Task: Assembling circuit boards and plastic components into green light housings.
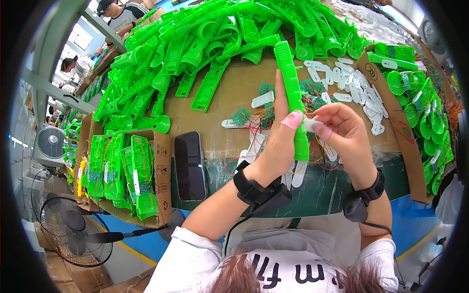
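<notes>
My left hand (pixel 279 144) is closed round a long bright green plastic shell (pixel 288 73), held upright on edge above the table. Pink tape wraps the tip of its thumb, which presses on the shell's side. My right hand (pixel 351 133) pinches a small white plastic piece (pixel 309 125) between thumb and fingers, right against the shell's lower part. Thin red and yellow wires run beneath it. Below and beside both hands lie small green circuit boards (pixel 240 117) with wires, and white plastic strips (pixel 256 145). The shell's inner face is mostly hidden from here.
A large heap of green shells (pixel 207 49) covers the far table. White oval pieces (pixel 359 90) lie at the right. Wired shells fill a left cardboard box (pixel 163 171) and a right one (pixel 391 117). A phone (pixel 190 166) rests left; a fan (pixel 74 220) stands beyond. Other people (pixel 122 17) sit farther off.
</notes>
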`<state>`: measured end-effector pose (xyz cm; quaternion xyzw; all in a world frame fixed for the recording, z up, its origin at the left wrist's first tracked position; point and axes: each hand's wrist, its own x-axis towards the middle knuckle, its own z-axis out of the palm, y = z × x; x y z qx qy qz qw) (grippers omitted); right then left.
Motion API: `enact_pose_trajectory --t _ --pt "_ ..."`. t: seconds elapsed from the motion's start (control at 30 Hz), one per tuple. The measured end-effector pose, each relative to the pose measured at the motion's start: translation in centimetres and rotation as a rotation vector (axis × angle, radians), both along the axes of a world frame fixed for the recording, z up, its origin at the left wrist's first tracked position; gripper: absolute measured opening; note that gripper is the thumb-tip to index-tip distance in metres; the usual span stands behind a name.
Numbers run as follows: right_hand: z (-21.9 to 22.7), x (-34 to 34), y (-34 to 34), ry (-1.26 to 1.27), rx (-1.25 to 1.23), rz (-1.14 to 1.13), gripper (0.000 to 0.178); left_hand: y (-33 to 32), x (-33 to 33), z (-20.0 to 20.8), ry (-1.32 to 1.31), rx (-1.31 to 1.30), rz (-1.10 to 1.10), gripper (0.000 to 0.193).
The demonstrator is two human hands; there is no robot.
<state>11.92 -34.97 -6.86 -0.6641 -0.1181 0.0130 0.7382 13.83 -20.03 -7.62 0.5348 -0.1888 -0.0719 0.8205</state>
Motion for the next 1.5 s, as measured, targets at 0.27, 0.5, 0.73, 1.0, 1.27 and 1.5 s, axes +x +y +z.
enact_pose_trajectory --t 0.27,0.5,0.73,1.0,1.27,1.5 --pt "0.6 -0.6 1.2 0.126 0.351 -0.016 0.028 0.2 -0.3 -1.0 0.191 -0.026 -0.093 0.062" --pt "0.4 -0.6 1.1 -0.014 0.224 -0.039 0.027 0.1 0.3 -1.8 0.001 0.056 -0.052 0.067" --pt "-0.3 -0.6 1.2 -0.004 0.209 -0.030 0.031 0.0 0.4 -0.7 -0.186 0.091 0.010 0.067" --pt "-0.5 -0.9 1.3 -0.013 0.210 -0.060 0.033 0.1 0.5 -1.1 -0.234 0.306 0.058 0.077" --pt "-0.7 -0.7 1.5 -0.140 0.168 -0.109 0.033 0.1 0.2 -0.8 -0.128 0.176 -0.027 0.073" --pt "-0.8 -0.8 1.5 -0.144 0.168 -0.103 0.034 0.4 0.0 -0.8 -0.259 0.279 -0.045 0.070"
